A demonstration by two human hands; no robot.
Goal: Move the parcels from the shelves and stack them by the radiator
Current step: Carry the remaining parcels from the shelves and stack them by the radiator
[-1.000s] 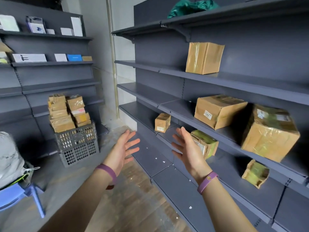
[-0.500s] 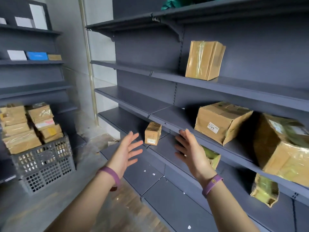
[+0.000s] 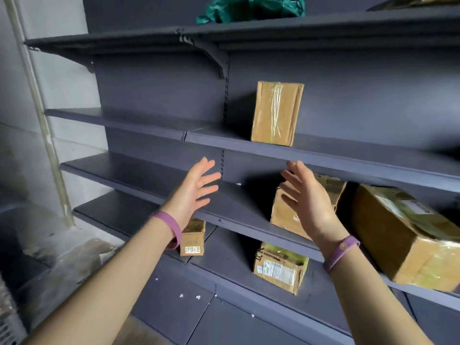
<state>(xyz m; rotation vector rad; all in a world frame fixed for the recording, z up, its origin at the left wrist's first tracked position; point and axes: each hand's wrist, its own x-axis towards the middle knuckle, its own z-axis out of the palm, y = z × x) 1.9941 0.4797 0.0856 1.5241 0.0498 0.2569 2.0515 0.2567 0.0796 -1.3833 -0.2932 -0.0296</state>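
A tall taped brown parcel [image 3: 276, 113] stands upright on an upper grey shelf [image 3: 348, 155]. Below and in front of it my left hand [image 3: 195, 190] and my right hand [image 3: 305, 197] are raised with fingers spread, palms facing each other, holding nothing. Behind my right hand a crumpled cardboard parcel [image 3: 331, 188] sits on the middle shelf, with a large taped parcel [image 3: 403, 235] to its right. On the lower shelf lie a small labelled box [image 3: 193, 239] and a green-taped parcel [image 3: 280, 267].
A green bag [image 3: 251, 8] lies on the top shelf. The left halves of the shelves [image 3: 119, 118] are bare. A pale wall with a vertical pipe [image 3: 37, 108] is at the left. Part of a grey crate [image 3: 5, 319] shows at the bottom left.
The view has swung right and closer to the shelves. Both hands have risen from the lower shelf level toward the tall parcel's shelf, still holding nothing. The crate of stacked parcels has left the view.
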